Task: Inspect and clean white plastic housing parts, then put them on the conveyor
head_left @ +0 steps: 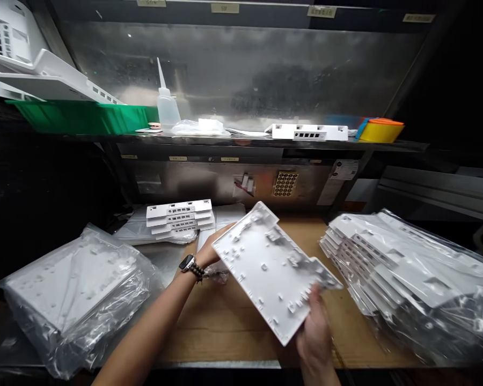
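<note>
A white plastic housing panel (261,268) is held tilted above the cardboard-covered bench, its inner side with small posts and clips facing me. My right hand (316,332) grips its lower right corner, thumb on the near face. My left hand (215,246), with a watch and a beaded bracelet on the wrist, reaches to the panel's upper left edge. Its fingers are hidden behind the panel, so I cannot see whether they grip it. Crumpled clear plastic (219,272) lies just below that hand.
Bagged white panels stand at left (84,273) and right (406,262). A small stack of housings (181,220) sits at the back. The shelf above carries a green bin (84,118), a squeeze bottle (168,107), a white housing (309,132) and a yellow tape roll (380,131).
</note>
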Available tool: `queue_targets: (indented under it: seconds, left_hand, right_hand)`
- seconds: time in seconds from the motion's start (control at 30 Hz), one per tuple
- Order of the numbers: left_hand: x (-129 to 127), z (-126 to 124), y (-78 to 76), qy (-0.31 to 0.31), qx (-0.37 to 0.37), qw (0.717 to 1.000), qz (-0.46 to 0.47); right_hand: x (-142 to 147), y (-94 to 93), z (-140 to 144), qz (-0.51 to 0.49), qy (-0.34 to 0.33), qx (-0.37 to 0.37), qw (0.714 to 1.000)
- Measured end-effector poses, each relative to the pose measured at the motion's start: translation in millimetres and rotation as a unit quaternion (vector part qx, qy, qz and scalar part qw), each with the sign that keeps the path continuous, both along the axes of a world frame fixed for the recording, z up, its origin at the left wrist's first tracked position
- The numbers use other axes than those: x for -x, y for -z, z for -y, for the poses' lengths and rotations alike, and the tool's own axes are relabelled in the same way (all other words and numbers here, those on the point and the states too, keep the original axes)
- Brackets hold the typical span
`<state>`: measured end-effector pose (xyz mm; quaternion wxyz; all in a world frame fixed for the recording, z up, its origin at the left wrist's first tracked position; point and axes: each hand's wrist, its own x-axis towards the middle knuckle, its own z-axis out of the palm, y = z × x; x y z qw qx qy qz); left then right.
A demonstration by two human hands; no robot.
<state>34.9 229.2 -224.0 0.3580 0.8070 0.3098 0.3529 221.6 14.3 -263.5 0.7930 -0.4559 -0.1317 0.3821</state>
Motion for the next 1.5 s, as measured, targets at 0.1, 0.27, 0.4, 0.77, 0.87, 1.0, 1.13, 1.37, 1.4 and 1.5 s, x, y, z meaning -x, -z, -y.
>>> queue_targets:
  seconds: [0.1,0.27,0.4,0.77,0.87,1.0,1.13,1.37,1.4,1.5]
  left_hand:
    - [-13,5,-3.4,0.026,-0.024,0.998,-0.052]
    - [-30,14,-11.4,0.024,-0.078,0.995,-0.050]
    - [-37,26,-17.6,-0.082,-0.172,0.982,-0.010]
    - [-29,73,-26.2,-0.132,-0.451,0.880,-0.066]
    - [-28,93,-22.2,-0.060,-0.446,0.888,-0.091]
    - [-38,136,-12.4,0.027,-0.363,0.925,-0.104]
    - [-55,176,-21.8,0.117,-0.282,0.952,-0.034]
    - [-54,194,-51.1,0.004,-0.375,0.927,-0.013]
    - [-50,191,-50.8,-0.022,-0.370,0.927,-0.057]
    - [-46,183,-45.5,-0.097,-0.315,0.928,-0.176]
  right_hand:
    - [-6,12.3,25,0.199,0.143,-0.003,0.970]
    - [4,45.4,27,0.555,0.101,-0.051,0.824]
    - [15,63.3,25,0.614,0.092,-0.060,0.782]
    - [23,35.1,33,0.503,0.158,0.093,0.845]
    - [11,9.6,32,0.385,0.186,0.174,0.887]
    - [4,-17.0,34,0.302,0.238,0.189,0.904]
    - [14,-20.2,37,0.367,0.150,0.048,0.917]
    - [5,-34.5,37,0.257,0.239,0.103,0.931]
    - [3,-38.7,37,0.268,0.260,0.078,0.924]
    - [9,-44.3,36,0.387,0.282,-0.006,0.878]
